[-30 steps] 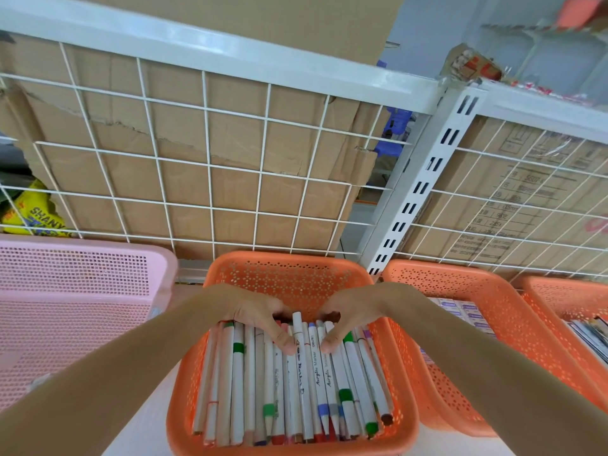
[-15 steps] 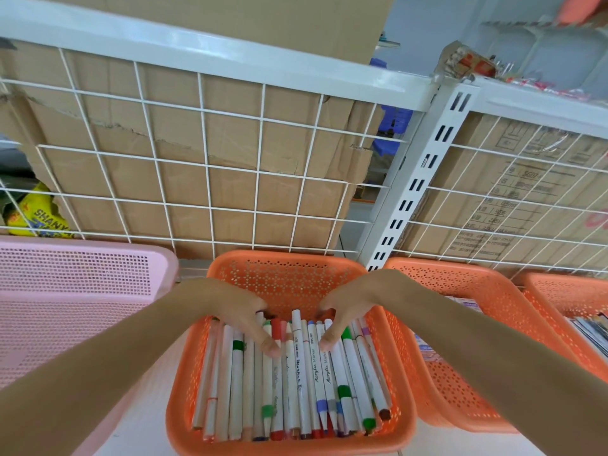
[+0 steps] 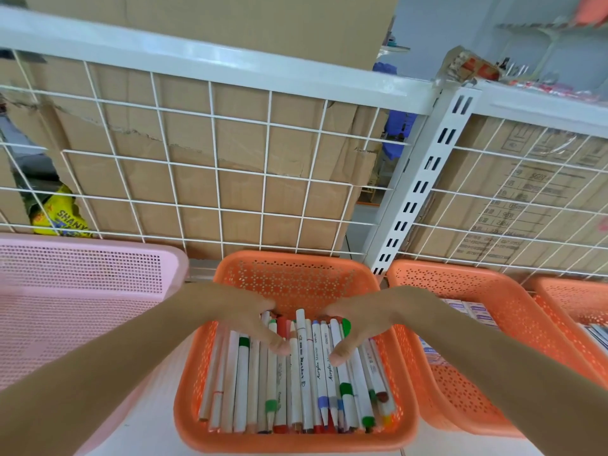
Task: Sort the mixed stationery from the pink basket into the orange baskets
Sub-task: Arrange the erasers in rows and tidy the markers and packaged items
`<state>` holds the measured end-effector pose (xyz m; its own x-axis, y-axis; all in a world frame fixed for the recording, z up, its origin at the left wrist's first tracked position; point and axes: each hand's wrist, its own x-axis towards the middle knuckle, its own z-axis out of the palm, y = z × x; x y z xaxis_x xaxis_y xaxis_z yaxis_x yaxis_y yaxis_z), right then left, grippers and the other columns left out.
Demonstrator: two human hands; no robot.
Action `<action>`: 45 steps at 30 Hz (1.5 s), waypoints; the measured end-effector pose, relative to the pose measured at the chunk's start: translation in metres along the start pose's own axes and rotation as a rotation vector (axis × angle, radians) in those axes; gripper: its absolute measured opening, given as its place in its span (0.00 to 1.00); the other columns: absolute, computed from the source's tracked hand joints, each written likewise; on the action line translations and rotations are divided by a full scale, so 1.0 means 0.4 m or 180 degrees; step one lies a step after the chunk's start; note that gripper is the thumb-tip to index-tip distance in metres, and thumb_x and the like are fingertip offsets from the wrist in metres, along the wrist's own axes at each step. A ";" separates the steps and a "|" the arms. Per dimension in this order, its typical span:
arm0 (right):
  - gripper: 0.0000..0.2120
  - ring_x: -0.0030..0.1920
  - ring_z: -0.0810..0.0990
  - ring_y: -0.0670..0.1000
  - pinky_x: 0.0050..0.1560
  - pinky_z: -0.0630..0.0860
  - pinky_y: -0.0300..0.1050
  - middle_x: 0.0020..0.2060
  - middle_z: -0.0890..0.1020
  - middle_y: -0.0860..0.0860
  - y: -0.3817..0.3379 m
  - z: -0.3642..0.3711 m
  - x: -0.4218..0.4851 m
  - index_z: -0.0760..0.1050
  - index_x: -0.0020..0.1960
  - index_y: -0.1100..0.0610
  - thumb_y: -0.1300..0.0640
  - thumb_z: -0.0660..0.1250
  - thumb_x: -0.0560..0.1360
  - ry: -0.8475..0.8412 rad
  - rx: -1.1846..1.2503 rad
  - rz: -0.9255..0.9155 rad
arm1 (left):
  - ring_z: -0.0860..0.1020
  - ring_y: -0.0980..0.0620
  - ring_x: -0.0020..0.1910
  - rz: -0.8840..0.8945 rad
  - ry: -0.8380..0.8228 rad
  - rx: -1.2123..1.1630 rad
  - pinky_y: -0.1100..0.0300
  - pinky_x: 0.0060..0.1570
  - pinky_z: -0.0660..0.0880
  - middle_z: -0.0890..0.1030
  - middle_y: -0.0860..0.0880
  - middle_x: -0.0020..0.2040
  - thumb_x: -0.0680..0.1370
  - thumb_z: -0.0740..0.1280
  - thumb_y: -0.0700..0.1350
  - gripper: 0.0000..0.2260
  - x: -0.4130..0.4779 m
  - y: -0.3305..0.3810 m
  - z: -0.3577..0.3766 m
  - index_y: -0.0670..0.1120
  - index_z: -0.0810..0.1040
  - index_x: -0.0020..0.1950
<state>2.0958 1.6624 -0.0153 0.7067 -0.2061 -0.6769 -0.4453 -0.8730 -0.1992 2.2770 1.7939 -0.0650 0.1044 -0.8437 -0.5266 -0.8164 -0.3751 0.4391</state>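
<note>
An orange basket [image 3: 296, 439] in front of me holds several white markers [image 3: 306, 383] with coloured caps, lying side by side and pointing away from me. My left hand [image 3: 243, 311] and my right hand [image 3: 365, 314] are both inside it. They cup the far ends of the markers, with the thumbs lying on top and the fingers curled down behind the ends, out of sight. A white cap sticks up between the two hands. The pink basket [image 3: 82, 291] stands to the left, and its inside looks bare where visible.
A second orange basket [image 3: 460, 390] to the right holds small boxes [image 3: 473, 309]. A third orange basket [image 3: 572, 297] is at the far right edge. A white wire grid [image 3: 217, 166] and a slotted post [image 3: 424, 179] close the back, with cardboard boxes behind them.
Both hands stay on the far ends of the markers. The thumbs have drawn slightly apart, and the markers lie more evenly in a row.
</note>
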 end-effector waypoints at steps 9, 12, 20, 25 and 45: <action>0.52 0.76 0.44 0.59 0.71 0.52 0.63 0.77 0.43 0.52 -0.027 0.072 -0.029 0.36 0.76 0.45 0.27 0.62 0.66 0.0490 -0.0097 0.0252 | 0.69 0.52 0.66 0.0050 0.0477 0.0425 0.56 0.65 0.66 0.69 0.52 0.69 0.68 0.56 0.74 0.40 -0.040 0.021 0.026 0.53 0.59 0.73; 0.52 0.75 0.49 0.59 0.71 0.54 0.61 0.76 0.47 0.53 -0.032 0.082 -0.028 0.37 0.76 0.46 0.25 0.60 0.65 0.0571 -0.0225 0.0252 | 0.68 0.51 0.67 0.0228 0.0739 0.0865 0.53 0.66 0.66 0.67 0.52 0.71 0.64 0.45 0.78 0.45 -0.054 0.017 0.041 0.53 0.55 0.75; 0.54 0.71 0.57 0.56 0.70 0.58 0.56 0.72 0.57 0.52 -0.049 0.136 -0.026 0.39 0.76 0.48 0.21 0.44 0.58 0.1112 -0.0336 0.0165 | 0.72 0.56 0.59 0.0289 0.1369 0.1082 0.56 0.60 0.71 0.73 0.56 0.61 0.65 0.32 0.76 0.44 -0.060 0.015 0.077 0.55 0.64 0.68; 0.52 0.69 0.59 0.55 0.69 0.58 0.55 0.70 0.59 0.51 -0.060 0.164 -0.009 0.45 0.76 0.49 0.21 0.40 0.60 0.1479 -0.0253 0.0234 | 0.69 0.55 0.58 0.0141 0.1711 0.0817 0.57 0.61 0.67 0.71 0.56 0.58 0.63 0.31 0.73 0.42 -0.071 0.055 0.110 0.54 0.66 0.63; 0.43 0.66 0.63 0.51 0.65 0.62 0.53 0.66 0.63 0.47 -0.056 0.154 0.015 0.54 0.74 0.49 0.24 0.46 0.67 0.1782 -0.0147 0.0032 | 0.69 0.56 0.63 0.0326 0.1633 0.0527 0.56 0.65 0.63 0.71 0.57 0.63 0.77 0.55 0.63 0.22 -0.052 0.082 0.102 0.55 0.62 0.67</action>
<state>2.0762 1.7079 -0.0587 0.8922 -0.4067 -0.1965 -0.4378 -0.8856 -0.1550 2.2250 1.8147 -0.0695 0.2496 -0.9672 -0.0464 -0.9111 -0.2508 0.3272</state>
